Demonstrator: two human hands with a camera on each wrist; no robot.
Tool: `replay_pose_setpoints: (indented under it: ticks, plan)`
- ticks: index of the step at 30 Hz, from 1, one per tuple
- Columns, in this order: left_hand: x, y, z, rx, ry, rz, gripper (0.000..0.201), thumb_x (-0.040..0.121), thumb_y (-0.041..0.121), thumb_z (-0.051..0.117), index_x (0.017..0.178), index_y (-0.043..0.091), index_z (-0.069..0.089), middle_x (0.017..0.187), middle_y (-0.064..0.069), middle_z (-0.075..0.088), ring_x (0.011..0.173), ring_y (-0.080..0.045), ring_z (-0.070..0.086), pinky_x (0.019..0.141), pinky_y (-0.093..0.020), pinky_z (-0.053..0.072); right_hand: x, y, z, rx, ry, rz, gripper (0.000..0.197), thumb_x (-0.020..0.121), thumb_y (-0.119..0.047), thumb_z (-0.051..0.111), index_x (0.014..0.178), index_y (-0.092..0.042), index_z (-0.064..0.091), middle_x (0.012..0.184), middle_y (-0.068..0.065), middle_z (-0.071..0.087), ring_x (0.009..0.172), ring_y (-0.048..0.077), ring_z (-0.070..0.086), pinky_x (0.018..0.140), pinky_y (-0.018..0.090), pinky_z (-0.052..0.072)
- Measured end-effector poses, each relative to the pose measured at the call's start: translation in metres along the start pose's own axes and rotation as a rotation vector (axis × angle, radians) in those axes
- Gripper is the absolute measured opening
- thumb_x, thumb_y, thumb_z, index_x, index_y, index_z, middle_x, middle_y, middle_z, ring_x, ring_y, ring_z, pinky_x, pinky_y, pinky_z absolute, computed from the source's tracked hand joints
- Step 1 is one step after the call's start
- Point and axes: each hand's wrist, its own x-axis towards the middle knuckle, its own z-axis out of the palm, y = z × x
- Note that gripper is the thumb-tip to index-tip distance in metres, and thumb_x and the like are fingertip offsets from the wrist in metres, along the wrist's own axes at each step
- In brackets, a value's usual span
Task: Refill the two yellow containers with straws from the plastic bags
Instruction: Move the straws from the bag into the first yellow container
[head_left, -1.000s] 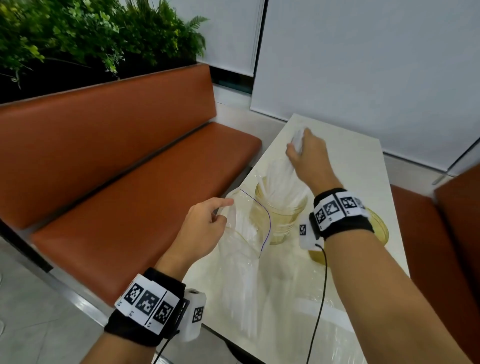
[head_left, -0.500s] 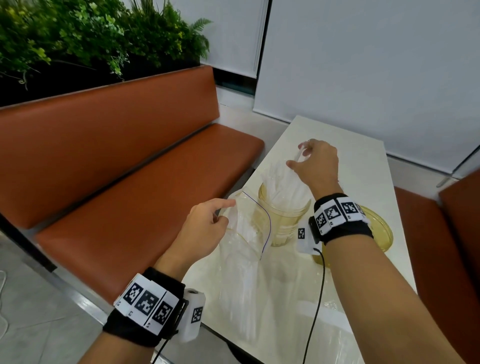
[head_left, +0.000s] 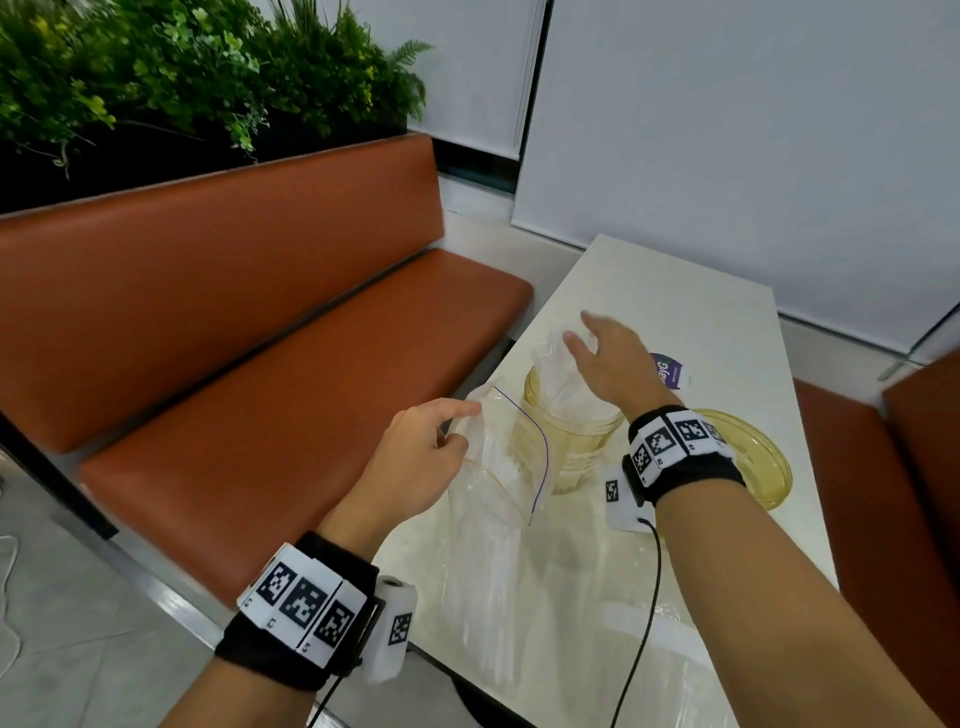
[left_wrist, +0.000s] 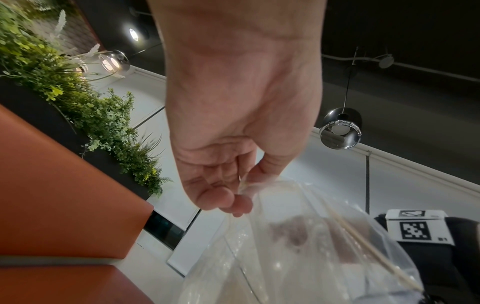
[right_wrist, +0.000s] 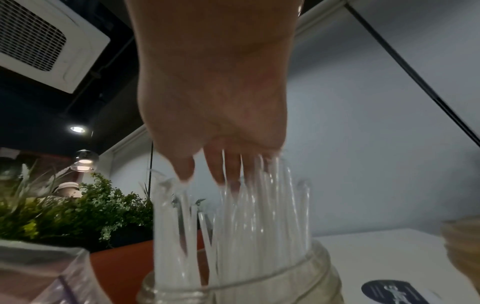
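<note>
the left hand (head_left: 415, 457) pinches the mouth of the clear plastic bag (head_left: 498, 519) at the table (head_left: 717, 332) edge, while the right hand (head_left: 613, 364), fingers spread and holding nothing, rests on the straws (right_wrist: 233, 226) standing in the yellow container (head_left: 571, 447) just beside the bag.

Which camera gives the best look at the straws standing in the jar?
The right wrist view: the straws fill its centre, upright in the yellow container, with the right hand just above their tips. The head view shows them only as a pale bunch partly behind that hand. The left wrist view doesn't clearly show them.
</note>
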Motion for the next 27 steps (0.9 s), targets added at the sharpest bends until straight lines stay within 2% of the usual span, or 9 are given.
replay_pose_setpoints:
  ticks: [2,4,7,11,14,15,17,21,27]
  plan:
    - [-0.002,0.005,0.0,0.011,-0.01,0.003,0.044,0.093,0.005,0.054,0.129,0.026,0.068,0.102,0.009,0.074,0.054,-0.007,0.05,0.063,-0.021,0.044,-0.006,-0.001,0.003,-0.185,-0.109,-0.001,0.051,0.105,-0.043,0.039,0.146,-0.015,0.048,0.152,0.006,0.047,0.145,0.026,0.034,0.122,0.049,0.014]
    - [-0.004,0.011,-0.001,0.015,-0.013,-0.003,0.045,0.093,0.003,0.052,0.13,0.024,0.068,0.099,0.011,0.073,0.052,-0.006,0.049,0.062,-0.019,0.041,-0.01,-0.005,0.001,-0.222,0.088,-0.057,0.044,0.104,-0.042,0.041,0.137,-0.019,0.058,0.147,0.005,0.052,0.146,0.029,0.031,0.121,0.055,0.008]
    - [-0.009,0.024,-0.003,0.036,-0.023,0.005,0.046,0.094,0.001,0.05,0.133,0.02,0.066,0.109,-0.004,0.073,0.063,-0.011,0.058,0.067,-0.029,0.049,-0.025,-0.03,-0.012,-0.063,0.38,-0.161,0.029,0.097,-0.034,0.055,0.109,-0.015,0.073,0.117,0.009,0.065,0.115,0.031,0.054,0.102,0.047,0.045]
    - [-0.015,0.042,-0.003,0.031,-0.019,0.021,0.047,0.094,-0.002,0.048,0.134,0.017,0.065,0.123,-0.02,0.066,0.055,-0.005,0.059,0.084,-0.045,0.053,-0.053,-0.069,-0.009,-0.034,-0.087,0.071,0.023,0.087,-0.032,0.069,0.089,-0.009,0.072,0.091,0.01,0.071,0.076,0.027,0.069,0.073,0.032,0.059]
    - [-0.015,0.047,0.001,0.015,-0.005,0.062,0.048,0.093,-0.004,0.048,0.133,0.016,0.066,0.124,-0.02,0.066,0.072,-0.01,0.068,0.076,-0.031,0.054,-0.076,-0.082,0.01,0.068,-0.478,0.326,0.028,0.083,-0.027,0.077,0.082,-0.006,0.059,0.073,0.009,0.069,0.043,0.017,0.065,0.05,0.025,0.057]
    - [-0.015,0.048,0.003,0.0,-0.005,0.081,0.048,0.093,-0.005,0.048,0.133,0.015,0.066,0.123,-0.019,0.066,0.062,-0.006,0.063,0.06,-0.016,0.05,-0.083,-0.083,0.015,0.059,-0.505,0.358,0.026,0.085,-0.024,0.075,0.081,-0.006,0.057,0.072,0.008,0.068,0.04,0.016,0.062,0.045,0.023,0.053]
    - [-0.017,0.049,0.005,0.006,-0.022,0.129,0.05,0.092,-0.007,0.048,0.132,0.015,0.066,0.122,-0.015,0.068,0.063,-0.006,0.061,0.053,-0.011,0.039,-0.095,-0.083,0.025,0.015,-0.486,0.387,0.015,0.09,-0.017,0.066,0.082,-0.007,0.058,0.076,0.008,0.066,0.049,0.019,0.064,0.048,0.025,0.053]
    - [-0.023,0.048,0.009,0.12,-0.035,0.244,0.055,0.088,-0.006,0.048,0.132,0.021,0.067,0.135,0.01,0.066,0.107,-0.009,0.065,0.099,-0.028,0.052,-0.106,-0.077,0.037,-0.167,-0.479,0.359,0.021,0.093,-0.02,0.054,0.074,-0.011,0.056,0.084,0.004,0.07,0.075,0.023,0.063,0.067,0.028,0.047]
    - [-0.029,0.053,0.013,0.132,-0.014,0.312,0.054,0.087,-0.005,0.048,0.132,0.018,0.067,0.137,0.009,0.065,0.118,-0.007,0.063,0.102,-0.029,0.051,-0.104,-0.075,0.05,-0.021,-0.559,0.454,0.023,0.087,-0.012,0.051,0.064,-0.01,0.05,0.062,0.002,0.058,0.061,0.022,0.059,0.062,0.028,0.048]
